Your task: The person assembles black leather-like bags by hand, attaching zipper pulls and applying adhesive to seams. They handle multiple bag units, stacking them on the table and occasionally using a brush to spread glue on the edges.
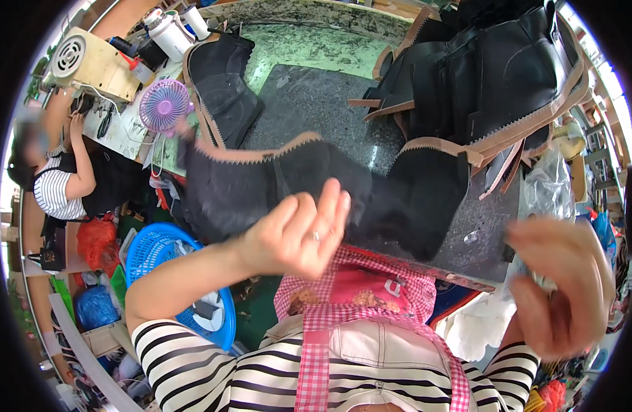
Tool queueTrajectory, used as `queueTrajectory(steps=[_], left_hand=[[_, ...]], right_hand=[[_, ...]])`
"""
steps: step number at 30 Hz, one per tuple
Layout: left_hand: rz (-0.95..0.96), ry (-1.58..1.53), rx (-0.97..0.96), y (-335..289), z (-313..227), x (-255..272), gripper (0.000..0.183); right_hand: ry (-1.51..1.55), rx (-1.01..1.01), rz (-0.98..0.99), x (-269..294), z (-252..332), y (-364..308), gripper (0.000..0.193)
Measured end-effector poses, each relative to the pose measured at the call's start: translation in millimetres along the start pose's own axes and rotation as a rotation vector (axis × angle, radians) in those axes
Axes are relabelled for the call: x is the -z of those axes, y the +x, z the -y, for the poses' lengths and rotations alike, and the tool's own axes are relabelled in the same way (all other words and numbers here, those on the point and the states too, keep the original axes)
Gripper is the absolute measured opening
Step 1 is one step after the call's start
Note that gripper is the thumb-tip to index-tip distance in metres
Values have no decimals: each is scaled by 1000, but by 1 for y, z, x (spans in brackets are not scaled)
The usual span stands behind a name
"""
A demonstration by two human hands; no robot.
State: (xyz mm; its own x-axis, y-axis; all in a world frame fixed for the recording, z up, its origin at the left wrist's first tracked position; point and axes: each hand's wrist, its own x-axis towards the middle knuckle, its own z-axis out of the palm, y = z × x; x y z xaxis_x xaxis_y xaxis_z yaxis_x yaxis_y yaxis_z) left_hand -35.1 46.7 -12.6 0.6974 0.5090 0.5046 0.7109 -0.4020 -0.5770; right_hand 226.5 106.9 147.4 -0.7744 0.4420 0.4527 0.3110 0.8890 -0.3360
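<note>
A black leather boot upper (pixel 254 182) with a brown zigzag-cut edge lies across the front of the dark stone slab (pixel 288 96). Over its near side is my left hand (pixel 299 230), ring on one finger, its fingers curled and pressed together; what they hold, if anything, is hidden. My right hand (pixel 567 288) is raised at the right, off the slab and blurred by motion. Its fingers and thumb curve apart, with nothing visible between them. The upper's right part (pixel 426 199) hangs toward the slab's front edge, near my pink checked apron (pixel 316 357).
More black uppers are piled at the right (pixel 460 82), and another lies at the back left (pixel 223 82). A purple fan (pixel 165 105), a white flask (pixel 168 34) and a machine (pixel 89 65) stand left. Below is a blue basket (pixel 141 250). A co-worker (pixel 62 178) sits far left.
</note>
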Motion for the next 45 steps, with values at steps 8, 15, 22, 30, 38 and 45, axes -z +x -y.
queueTrajectory(steps=[8, 15, 22, 30, 38, 45], left_hand=[[127, -214, 174, -68, -31, -63, 36], [172, -236, 241, -86, -46, -65, 33], [142, -340, 261, -80, -36, -67, 31], [152, -337, 256, -78, -37, -69, 29], [246, -268, 157, -73, -35, -65, 27], [170, -421, 437, -87, -46, -54, 35]], right_hand=[[224, -30, 638, -182, -73, 54, 12], [117, 140, 852, -139, -53, 79, 15], [515, -634, 995, -233, -115, 65, 27], [689, -772, 1003, -245, -123, 60, 29], [365, -577, 821, -247, -106, 52, 21], [233, -337, 776, -244, -105, 63, 12]])
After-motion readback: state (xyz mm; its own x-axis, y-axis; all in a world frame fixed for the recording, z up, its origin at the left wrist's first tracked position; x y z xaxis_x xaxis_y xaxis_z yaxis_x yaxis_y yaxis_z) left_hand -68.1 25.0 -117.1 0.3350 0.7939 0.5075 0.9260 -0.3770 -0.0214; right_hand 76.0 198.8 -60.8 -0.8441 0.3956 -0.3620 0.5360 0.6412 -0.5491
